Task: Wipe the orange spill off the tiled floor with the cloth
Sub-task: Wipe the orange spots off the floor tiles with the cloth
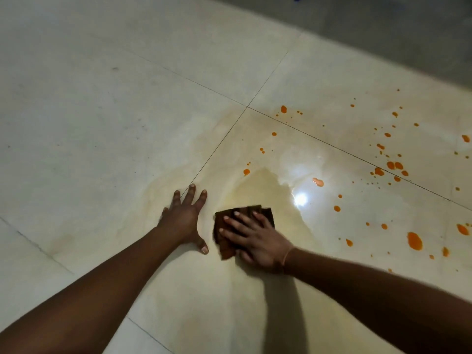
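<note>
Bare floor lies open to your left; orange spill dots the right. Your right hand presses flat on the cloth, your left hand spread beside it.

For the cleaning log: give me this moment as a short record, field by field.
surface: tiled floor, glossy, pale
left hand: flat on the floor, fingers spread, empty
right hand: pressed flat on the cloth
cloth: dark brown, folded, on the floor
smear: yellowish film ahead of the cloth
orange drops: many, unwiped, right of the cloth
status: unfinished
</note>
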`<state>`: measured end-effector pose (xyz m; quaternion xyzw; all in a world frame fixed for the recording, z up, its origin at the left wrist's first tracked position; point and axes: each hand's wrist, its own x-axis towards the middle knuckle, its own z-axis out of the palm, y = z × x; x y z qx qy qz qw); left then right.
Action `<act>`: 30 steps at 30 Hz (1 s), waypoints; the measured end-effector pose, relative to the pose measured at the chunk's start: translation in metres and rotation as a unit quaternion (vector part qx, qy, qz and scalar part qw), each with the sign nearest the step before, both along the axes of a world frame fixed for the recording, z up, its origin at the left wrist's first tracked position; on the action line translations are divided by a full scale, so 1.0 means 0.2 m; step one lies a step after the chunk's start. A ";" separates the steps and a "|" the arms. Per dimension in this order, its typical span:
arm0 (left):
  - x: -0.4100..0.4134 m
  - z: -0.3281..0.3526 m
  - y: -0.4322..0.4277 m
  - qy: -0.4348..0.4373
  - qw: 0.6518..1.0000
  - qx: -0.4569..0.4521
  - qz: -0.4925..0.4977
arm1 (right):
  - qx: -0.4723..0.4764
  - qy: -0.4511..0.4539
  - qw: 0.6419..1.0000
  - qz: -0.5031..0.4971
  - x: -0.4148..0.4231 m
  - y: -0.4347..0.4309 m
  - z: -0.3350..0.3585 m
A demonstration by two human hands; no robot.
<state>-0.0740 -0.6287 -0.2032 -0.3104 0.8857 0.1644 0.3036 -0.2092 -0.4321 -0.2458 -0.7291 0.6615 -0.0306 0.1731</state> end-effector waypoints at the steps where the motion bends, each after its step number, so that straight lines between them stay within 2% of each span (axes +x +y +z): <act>1: 0.00 0.02 0.01 -0.004 1.000 0.001 0.004 | 0.001 0.021 1.000 -0.012 -0.10 -0.07 0.01; 2: 0.00 0.02 0.02 -0.007 1.000 0.002 0.008 | 0.005 0.027 0.996 -0.089 -0.22 -0.17 0.02; 4: -0.01 0.03 0.03 -0.008 1.000 -0.002 0.013 | 0.070 0.031 0.969 -0.236 -0.37 -0.33 0.07; 5: -0.01 0.03 0.03 -0.010 1.000 -0.002 0.015 | 0.077 0.034 0.969 -0.230 -0.38 -0.35 0.08; 6: -0.01 0.03 0.03 -0.012 1.000 0.000 0.016 | 0.071 0.033 0.984 -0.163 -0.36 -0.34 0.09; 7: -0.01 0.02 0.03 -0.011 1.000 0.001 0.019 | 0.062 0.034 0.997 -0.033 -0.33 -0.31 0.10; 8: -0.01 0.02 0.02 -0.012 1.000 0.000 0.020 | 0.064 0.046 0.991 0.106 -0.33 -0.26 0.11; 9: -0.01 0.02 0.02 -0.017 1.000 0.002 0.018 | 0.059 0.057 0.977 0.197 -0.39 -0.25 0.11; 10: -0.01 0.03 0.02 -0.022 1.000 0.004 0.018 | 0.056 0.083 0.972 0.212 -0.45 -0.29 0.13; 12: -0.02 0.04 0.03 -0.024 0.999 0.008 0.027 | 0.073 0.106 0.990 0.065 -0.57 -0.41 0.12; 14: -0.05 0.04 0.06 -0.028 0.998 0.020 0.051 | 0.105 0.082 0.989 -0.067 -0.56 -0.47 0.11; 16: -0.09 0.03 0.08 -0.034 0.995 0.031 0.084 | 0.089 0.044 0.992 -0.074 -0.49 -0.41 0.09; 19: -0.14 0.02 0.11 -0.040 0.992 0.041 0.111 | 0.045 0.032 0.997 0.057 -0.51 -0.25 0.04; 20: -0.15 0.03 0.11 -0.048 0.991 0.046 0.116 | 0.033 0.032 0.998 0.031 -0.58 -0.30 0.04; 21: -0.15 0.03 0.10 -0.059 0.990 0.050 0.119 | 0.026 0.027 0.998 -0.047 -0.64 -0.37 0.03; 23: -0.17 0.04 0.08 -0.082 0.990 0.050 0.105 | 0.048 0.004 0.973 -0.224 -0.73 -0.51 0.05; 24: -0.19 0.04 0.07 -0.093 0.990 0.049 0.095 | 0.049 -0.006 0.969 -0.242 -0.72 -0.52 0.05; 25: -0.20 0.04 0.06 -0.104 0.989 0.049 0.089 | 0.025 -0.010 0.977 -0.210 -0.66 -0.48 0.03; 27: -0.20 0.06 0.05 -0.112 0.989 0.046 0.086 | -0.023 -0.035 0.999 -0.028 -0.48 -0.26 -0.01; 28: -0.20 0.07 0.04 -0.111 0.989 0.049 0.089 | -0.019 -0.037 0.997 0.057 -0.42 -0.11 0.00; 29: -0.20 0.09 0.05 -0.111 0.988 0.058 0.089 | -0.009 -0.023 0.995 0.092 -0.45 -0.04 0.00; 30: -0.22 0.11 0.06 -0.114 0.988 0.067 0.080 | 0.001 -0.007 0.997 0.080 -0.52 -0.05 0.01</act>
